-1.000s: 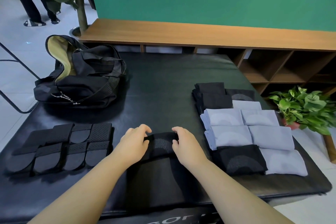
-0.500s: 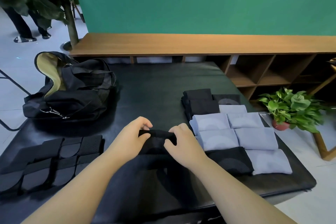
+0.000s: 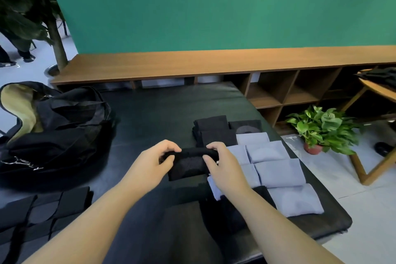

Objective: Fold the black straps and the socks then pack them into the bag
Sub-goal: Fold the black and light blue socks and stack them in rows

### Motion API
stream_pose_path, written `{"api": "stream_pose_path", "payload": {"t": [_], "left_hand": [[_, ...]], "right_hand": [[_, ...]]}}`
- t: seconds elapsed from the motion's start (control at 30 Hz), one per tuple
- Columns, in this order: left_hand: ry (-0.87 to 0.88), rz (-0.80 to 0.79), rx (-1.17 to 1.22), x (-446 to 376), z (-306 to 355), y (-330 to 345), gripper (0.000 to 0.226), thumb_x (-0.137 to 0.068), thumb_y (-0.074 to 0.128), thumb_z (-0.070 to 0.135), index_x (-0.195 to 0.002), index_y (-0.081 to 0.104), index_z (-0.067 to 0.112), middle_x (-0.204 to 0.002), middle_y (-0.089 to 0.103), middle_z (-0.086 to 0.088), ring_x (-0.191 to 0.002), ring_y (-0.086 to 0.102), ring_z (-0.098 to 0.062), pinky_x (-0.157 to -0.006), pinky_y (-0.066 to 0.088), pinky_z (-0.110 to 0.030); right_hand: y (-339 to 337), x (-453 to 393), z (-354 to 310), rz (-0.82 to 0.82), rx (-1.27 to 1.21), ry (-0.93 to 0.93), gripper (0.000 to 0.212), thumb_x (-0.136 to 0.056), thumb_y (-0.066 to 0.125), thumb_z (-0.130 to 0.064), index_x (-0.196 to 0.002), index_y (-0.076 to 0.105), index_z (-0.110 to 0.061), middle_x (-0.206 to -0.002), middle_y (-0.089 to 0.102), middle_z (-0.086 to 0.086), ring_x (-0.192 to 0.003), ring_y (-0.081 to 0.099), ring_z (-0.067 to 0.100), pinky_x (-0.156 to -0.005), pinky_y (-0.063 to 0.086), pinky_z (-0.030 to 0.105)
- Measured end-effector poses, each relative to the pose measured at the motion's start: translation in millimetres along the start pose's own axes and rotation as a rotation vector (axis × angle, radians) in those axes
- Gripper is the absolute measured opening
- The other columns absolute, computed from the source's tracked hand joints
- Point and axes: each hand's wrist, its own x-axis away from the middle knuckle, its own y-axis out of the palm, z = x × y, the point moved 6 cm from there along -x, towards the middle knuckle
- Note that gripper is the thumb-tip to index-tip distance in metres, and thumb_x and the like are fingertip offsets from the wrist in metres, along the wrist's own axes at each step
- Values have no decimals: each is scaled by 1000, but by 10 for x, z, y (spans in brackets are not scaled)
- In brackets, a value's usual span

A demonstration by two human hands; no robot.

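Over the counter (image 3: 171, 100), left hand (image 3: 150, 162) and right hand (image 3: 222, 164) both grip 1 folded black sock (image 3: 189, 164); next, probably, set it beside the folded socks (image 3: 276, 169).

A flat green wall (image 3: 214, 4) fills the far side. Below it runs a long wooden bench top (image 3: 214, 63) with open cubby shelves (image 3: 285, 94) under its right part. At far left stands a tall dark-leaved indoor tree (image 3: 25, 6), its trunk in a round pot. On the pale floor at right sits a small leafy green plant in a red pot (image 3: 321, 128), beside a light wooden table (image 3: 372, 96). A black padded table top (image 3: 162, 109) spans the near middle.
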Motion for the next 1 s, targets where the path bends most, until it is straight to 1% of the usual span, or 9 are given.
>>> {"api": "stream_pose_path", "payload": {"t": [0.07, 0.17, 0.23, 0.33, 0.47, 0.57, 0.67, 0.87, 1.0], "left_hand": [[-21, -35, -39, -100, 36, 76, 34, -92, 54, 12, -83, 62, 43, -88, 66, 15, -81, 61, -9, -73, 48, -22], [-33, -96, -89, -253, 132, 219, 32, -92, 55, 14, -81, 64, 42, -77, 66, 13, -62, 54, 0, -57, 40, -12], [-29, -132, -102, -357, 201, 323, 29, -92, 55, 13, -84, 65, 39, -77, 66, 14, -57, 52, 4, -54, 37, -9], [-7, -146, -83, -543, 293, 443, 33, -92, 56, 12, -83, 63, 43, -93, 66, 18, -76, 58, 10, -66, 40, -7], [48, -164, -113, -826, 463, 612, 37, -91, 56, 10, -84, 61, 46, -101, 59, 24, -97, 56, 2, -84, 42, -12], [89, -188, -138, -1049, 605, 758, 34, -91, 54, 8, -92, 65, 40, -103, 58, 21, -95, 55, 0, -86, 43, -16], [144, -194, -207, -1282, 728, 906, 30, -92, 52, 8, -104, 69, 30, -105, 56, 19, -85, 52, 2, -76, 39, -7], [172, -257, -266, -1707, 905, 1203, 31, -94, 50, 8, -114, 66, 25, -111, 55, 12, -101, 53, -8, -86, 37, -14], [157, -283, -284, -1918, 967, 1376, 35, -93, 49, 4, -119, 64, 22, -123, 55, 6, -111, 52, -12, -93, 38, -18]], "right_hand": [[-115, -69, 60, 50, -33, 7, 21, -94, 57, -26, -111, 44, -29, -97, 52, -18, -83, 52, 2, -74, 39, 19], [-317, -173, 153, 149, -89, 8, 25, -90, 63, -21, -95, 39, -27, -88, 50, -11, -79, 50, 10, -72, 44, 25], [-448, -237, 195, 194, -108, -8, 30, -89, 64, -19, -89, 36, -27, -81, 48, -8, -74, 47, 10, -69, 42, 20], [-605, -342, 256, 235, -79, -25, 34, -91, 61, -18, -80, 31, -29, -75, 47, -6, -66, 42, 9, -59, 36, 16], [-797, -505, 393, 278, -43, -23, 27, -95, 52, -13, -78, 35, -26, -72, 48, -5, -56, 36, 9, -50, 30, 18], [-974, -646, 445, 331, -22, -110, 32, -91, 49, 3, -76, 51, -25, -81, 54, -16, -71, 50, -1, -64, 35, 6], [-1161, -814, 516, 367, 25, -162, 30, -87, 50, 11, -82, 69, -11, -92, 58, -13, -88, 52, -11, -76, 31, -2], [-1451, -1195, 745, 340, 107, -88, 28, -88, 50, 3, -89, 67, -19, -101, 57, -8, -90, 51, 3, -75, 34, 2], [-1557, -1378, 884, 329, 183, -30, 22, -90, 52, -3, -101, 66, -15, -107, 53, -8, -94, 47, 4, -76, 29, 7]]}}
